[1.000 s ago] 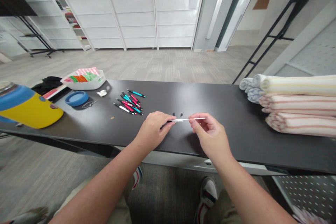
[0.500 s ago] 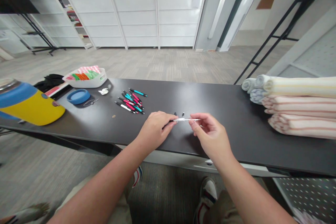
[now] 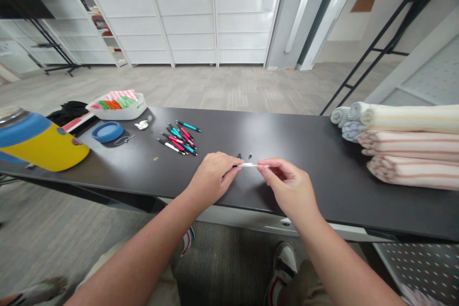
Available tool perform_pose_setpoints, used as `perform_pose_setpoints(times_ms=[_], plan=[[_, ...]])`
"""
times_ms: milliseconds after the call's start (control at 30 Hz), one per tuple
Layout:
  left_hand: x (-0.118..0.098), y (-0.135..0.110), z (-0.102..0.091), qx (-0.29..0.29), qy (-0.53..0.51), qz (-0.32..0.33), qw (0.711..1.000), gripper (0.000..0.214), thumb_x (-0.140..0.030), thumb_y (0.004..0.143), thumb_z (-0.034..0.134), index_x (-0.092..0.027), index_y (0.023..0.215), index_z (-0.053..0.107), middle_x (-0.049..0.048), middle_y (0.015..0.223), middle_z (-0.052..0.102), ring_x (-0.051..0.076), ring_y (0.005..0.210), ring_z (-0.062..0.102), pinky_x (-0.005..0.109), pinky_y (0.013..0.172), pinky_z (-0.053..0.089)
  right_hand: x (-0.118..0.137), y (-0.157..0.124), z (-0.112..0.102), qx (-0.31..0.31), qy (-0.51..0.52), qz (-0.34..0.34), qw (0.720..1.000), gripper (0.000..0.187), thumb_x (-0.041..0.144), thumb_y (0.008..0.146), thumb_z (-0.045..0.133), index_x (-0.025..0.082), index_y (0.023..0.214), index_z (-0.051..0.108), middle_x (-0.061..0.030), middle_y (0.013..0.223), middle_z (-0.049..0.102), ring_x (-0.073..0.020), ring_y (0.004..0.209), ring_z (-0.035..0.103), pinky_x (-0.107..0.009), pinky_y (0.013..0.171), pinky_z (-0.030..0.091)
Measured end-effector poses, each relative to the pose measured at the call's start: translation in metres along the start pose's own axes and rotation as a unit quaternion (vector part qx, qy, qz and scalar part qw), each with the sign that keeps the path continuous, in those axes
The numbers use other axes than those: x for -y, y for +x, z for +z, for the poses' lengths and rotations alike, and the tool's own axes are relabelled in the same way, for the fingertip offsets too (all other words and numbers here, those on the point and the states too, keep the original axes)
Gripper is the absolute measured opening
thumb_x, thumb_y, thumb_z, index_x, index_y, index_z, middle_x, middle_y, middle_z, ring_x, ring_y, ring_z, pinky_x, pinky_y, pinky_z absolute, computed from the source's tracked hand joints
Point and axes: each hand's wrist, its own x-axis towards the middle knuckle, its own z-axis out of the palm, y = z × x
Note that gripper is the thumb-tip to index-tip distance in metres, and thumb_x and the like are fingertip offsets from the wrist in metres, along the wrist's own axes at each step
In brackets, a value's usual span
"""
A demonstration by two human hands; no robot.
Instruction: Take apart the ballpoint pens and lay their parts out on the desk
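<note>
Between my hands, low over the dark table, lies a white pen barrel (image 3: 247,165). My left hand (image 3: 215,172) pinches its left end with closed fingers. My right hand (image 3: 287,179) pinches a thin white pen refill (image 3: 255,165) at the barrel's right end; most of the refill is hidden by the fingers or inside the barrel. Just beyond the barrel lie a small black pen part (image 3: 239,156) and a tiny dark piece (image 3: 250,156). To the left is a loose pile of pens (image 3: 177,138) in red, teal and white with black ends.
On the left stand a yellow and blue jar (image 3: 53,146), a blue lid (image 3: 107,132), a crumpled white scrap (image 3: 142,125) and a white basket (image 3: 124,113) of colourful items. Rolled striped cloths (image 3: 409,153) are stacked at the right. The table's (image 3: 337,201) front edge runs below my wrists.
My right hand has moved slightly left towards the barrel, and less of the thin refill shows between my hands. My left hand stays nearly still.
</note>
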Motion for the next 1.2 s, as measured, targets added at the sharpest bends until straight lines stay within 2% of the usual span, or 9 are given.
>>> perform_pose_setpoints(times_ms=[200,500,633,800,1200], plan=[[-0.0005,0.0006,-0.0002,0.010,0.001,0.000,1.000,0.018,-0.027,0.105,0.057,-0.023,0.116,0.071,0.0046,0.111,0.078,0.022,0.104,0.069,0.039,0.093,0.047,0.0003,0.0008,-0.0006,0.008,0.009,0.007,1.000,0.032,0.054,0.090,0.075,0.022,0.095,0.081,-0.0025,0.075,0.074,-0.0168,0.064,0.063,-0.028,0.060,0.046],[-0.0003,-0.0010,0.0017,0.012,0.005,0.011,1.000,0.018,-0.028,0.105,0.056,-0.022,0.117,0.069,0.0052,0.112,0.078,0.023,0.104,0.069,0.040,0.095,0.047,0.0019,-0.0019,0.0010,-0.029,-0.005,-0.026,0.999,0.028,0.050,0.090,0.075,0.024,0.096,0.082,-0.0053,0.090,0.080,-0.0188,0.071,0.067,-0.031,0.067,0.052],[-0.0008,-0.0005,0.0013,0.003,0.005,0.004,1.000,0.017,-0.028,0.105,0.056,-0.022,0.115,0.069,0.0046,0.111,0.078,0.022,0.103,0.068,0.040,0.093,0.047,0.0026,-0.0017,0.0007,-0.006,-0.005,-0.022,1.000,0.028,0.051,0.091,0.073,0.024,0.093,0.081,-0.0051,0.089,0.080,-0.0189,0.072,0.067,-0.030,0.066,0.051],[-0.0016,-0.0008,0.0011,0.002,0.014,0.004,1.000,0.018,-0.029,0.106,0.055,-0.022,0.115,0.069,0.0055,0.111,0.078,0.023,0.103,0.068,0.040,0.092,0.047,0.0010,-0.0005,0.0001,-0.007,0.016,0.006,1.000,0.035,0.055,0.090,0.074,0.022,0.095,0.081,-0.0047,0.077,0.077,-0.0178,0.062,0.064,-0.029,0.059,0.049],[-0.0015,-0.0016,0.0018,0.000,0.019,0.016,1.000,0.018,-0.028,0.106,0.056,-0.022,0.116,0.068,0.0053,0.113,0.078,0.023,0.105,0.068,0.041,0.095,0.047,0.0043,-0.0017,0.0008,-0.018,0.000,-0.025,1.000,0.029,0.051,0.089,0.075,0.024,0.094,0.082,-0.0049,0.086,0.080,-0.0184,0.067,0.066,-0.030,0.064,0.052]])
